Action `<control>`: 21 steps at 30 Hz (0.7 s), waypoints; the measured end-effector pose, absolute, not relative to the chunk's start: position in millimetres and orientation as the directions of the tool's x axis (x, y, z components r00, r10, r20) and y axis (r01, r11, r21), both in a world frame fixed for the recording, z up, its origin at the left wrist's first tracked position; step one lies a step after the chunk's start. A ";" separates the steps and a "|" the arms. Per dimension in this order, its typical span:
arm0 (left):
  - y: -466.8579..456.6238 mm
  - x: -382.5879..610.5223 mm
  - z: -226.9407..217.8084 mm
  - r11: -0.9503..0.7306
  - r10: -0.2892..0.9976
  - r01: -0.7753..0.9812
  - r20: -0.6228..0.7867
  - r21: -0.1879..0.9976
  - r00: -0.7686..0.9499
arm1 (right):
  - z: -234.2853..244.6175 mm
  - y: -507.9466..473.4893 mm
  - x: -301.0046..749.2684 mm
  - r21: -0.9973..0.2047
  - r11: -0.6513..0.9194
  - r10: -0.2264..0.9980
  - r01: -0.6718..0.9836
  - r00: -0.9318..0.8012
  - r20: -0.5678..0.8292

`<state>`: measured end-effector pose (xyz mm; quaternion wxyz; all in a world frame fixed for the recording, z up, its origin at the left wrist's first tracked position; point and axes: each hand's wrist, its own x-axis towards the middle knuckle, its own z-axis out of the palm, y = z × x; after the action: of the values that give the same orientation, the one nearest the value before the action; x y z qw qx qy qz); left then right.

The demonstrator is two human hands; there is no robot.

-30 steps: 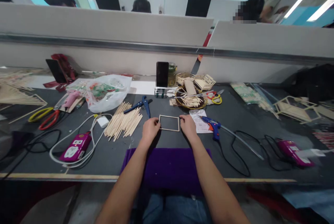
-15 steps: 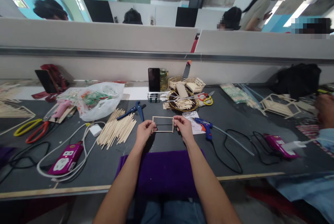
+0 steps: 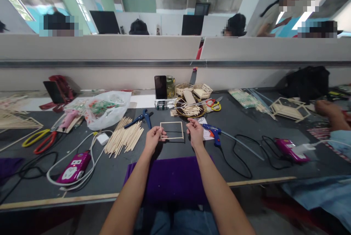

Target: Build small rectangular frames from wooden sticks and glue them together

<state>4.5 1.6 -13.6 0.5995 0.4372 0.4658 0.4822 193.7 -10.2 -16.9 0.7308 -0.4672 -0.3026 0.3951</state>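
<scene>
A small rectangular frame of thin wooden sticks (image 3: 172, 138) is held up over the dark table. My left hand (image 3: 154, 138) pinches its left side between thumb and fingers. Just off the right side is my right hand (image 3: 195, 132), fingers bent and tips apart, with nothing visible in them. Right of that hand, a blue hot glue gun (image 3: 214, 132) lies partly on a printed paper (image 3: 206, 136). To the left are a pile of wooden sticks (image 3: 124, 138) and a blue cutter tool (image 3: 146, 118).
A basket of short sticks (image 3: 204, 110), scissors (image 3: 216, 106), a phone (image 3: 160, 87) and a jar (image 3: 170, 88) stand behind. Purple power strips (image 3: 75, 169) with cables lie at both sides. A purple cloth (image 3: 175, 180) covers the front edge. A co-worker's hand (image 3: 327, 110) is at right.
My right hand has let go of the frame's right side and moved slightly away from it. My left hand still holds the frame. The camera view has tilted up slightly.
</scene>
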 end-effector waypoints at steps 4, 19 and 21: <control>2.5 -0.2 -10.5 0.126 0.992 -0.224 -0.117 0.966 0.056 | -15.7 -12.7 192.9 -0.941 0.227 0.862 -0.250 0.502 0.075; 0.8 0.9 -7.1 0.152 0.988 -0.318 -0.147 0.936 0.040 | -15.6 -20.6 187.0 -0.981 0.067 0.964 -0.185 0.266 0.016; -0.6 1.5 -6.5 0.159 0.987 -0.328 -0.153 0.931 0.043 | -12.1 -22.7 186.4 -0.979 0.051 0.972 -0.199 0.237 0.002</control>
<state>1.5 -0.6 -6.5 0.6188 0.3721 0.4431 0.5313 186.4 -22.7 -12.1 0.6110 -0.4949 -0.3900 0.4792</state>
